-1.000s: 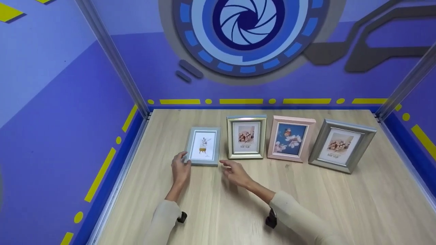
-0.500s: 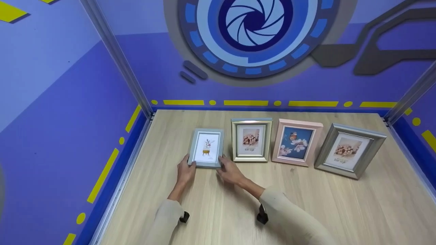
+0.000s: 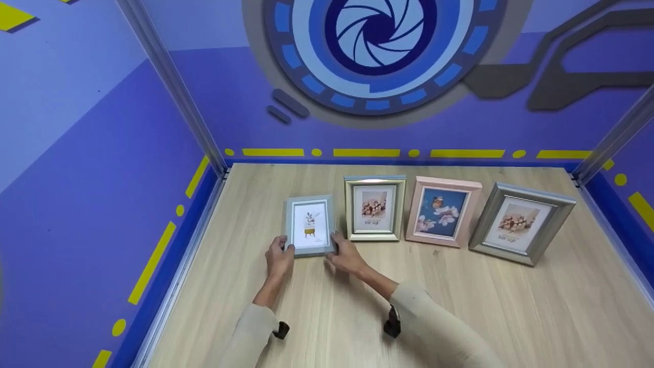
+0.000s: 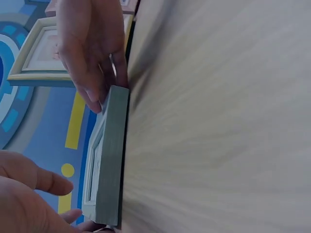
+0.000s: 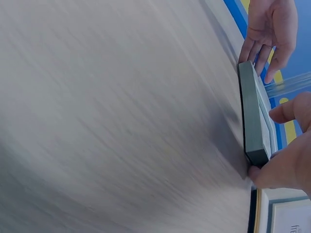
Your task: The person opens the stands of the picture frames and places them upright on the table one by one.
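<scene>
A light grey-blue picture frame (image 3: 309,251) lies low on the table, face up, with a plant picture in it. My left hand (image 3: 278,259) holds its near left corner, fingers along the side edge. At the near right corner my right hand (image 3: 349,256) holds the other side. In the left wrist view the grey-green edge of the picture frame (image 4: 114,155) lies between both hands. The right wrist view has the right thumb (image 5: 282,114) above the face of the frame (image 5: 250,109) and a fingertip at its lower corner. The fingers' undersides are partly hidden.
To the right stand a gold picture frame (image 3: 373,237), a pink one (image 3: 445,240) and a silver-grey one (image 3: 503,254), leaning back in a row. The gold one is close beside the right hand. Printed blue walls (image 3: 214,102) border the wooden table (image 3: 409,306).
The right hand has moved left onto the frame's corner, and the left hand has shifted to the near left corner. The grey-blue frame has slid slightly toward me. The view shifted a little.
</scene>
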A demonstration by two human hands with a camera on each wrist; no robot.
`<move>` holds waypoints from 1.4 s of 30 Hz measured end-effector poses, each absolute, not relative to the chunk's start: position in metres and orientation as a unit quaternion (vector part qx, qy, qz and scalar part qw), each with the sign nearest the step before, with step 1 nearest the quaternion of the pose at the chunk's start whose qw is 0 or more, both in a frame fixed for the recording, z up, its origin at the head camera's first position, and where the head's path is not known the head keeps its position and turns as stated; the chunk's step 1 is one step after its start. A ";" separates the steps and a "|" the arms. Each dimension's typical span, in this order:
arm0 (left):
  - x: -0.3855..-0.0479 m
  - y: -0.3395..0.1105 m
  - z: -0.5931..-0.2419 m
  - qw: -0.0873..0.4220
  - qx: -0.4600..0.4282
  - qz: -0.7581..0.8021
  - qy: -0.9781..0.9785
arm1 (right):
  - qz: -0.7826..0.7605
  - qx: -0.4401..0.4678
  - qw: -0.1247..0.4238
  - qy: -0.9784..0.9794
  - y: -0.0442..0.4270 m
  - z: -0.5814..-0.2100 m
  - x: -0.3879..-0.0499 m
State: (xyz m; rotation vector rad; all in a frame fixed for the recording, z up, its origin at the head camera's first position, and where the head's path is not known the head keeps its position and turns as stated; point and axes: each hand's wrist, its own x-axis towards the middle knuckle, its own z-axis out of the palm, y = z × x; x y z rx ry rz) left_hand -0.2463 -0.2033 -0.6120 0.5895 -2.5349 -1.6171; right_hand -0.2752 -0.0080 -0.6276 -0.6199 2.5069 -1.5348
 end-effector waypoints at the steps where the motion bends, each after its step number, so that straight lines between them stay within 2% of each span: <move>1: -0.245 -0.202 -0.611 0.038 0.201 -0.532 -0.822 | -0.512 -0.200 0.070 0.832 -0.008 -0.627 -0.273; 8: -0.241 -0.201 -0.613 0.034 0.215 -0.556 -0.802 | -0.528 -0.139 0.087 0.833 -0.007 -0.621 -0.267; 16: -0.240 -0.208 -0.616 -0.003 0.219 -0.572 -0.790 | -0.559 -0.091 0.090 0.819 -0.006 -0.610 -0.266; 28: -0.231 -0.214 -0.611 -0.124 0.235 -0.626 -0.733 | -0.584 -0.031 0.083 0.807 0.002 -0.619 -0.263; 42: -0.207 -0.218 -0.581 -0.131 0.213 -0.685 -0.684 | -0.615 -0.023 0.089 0.783 -0.002 -0.590 -0.261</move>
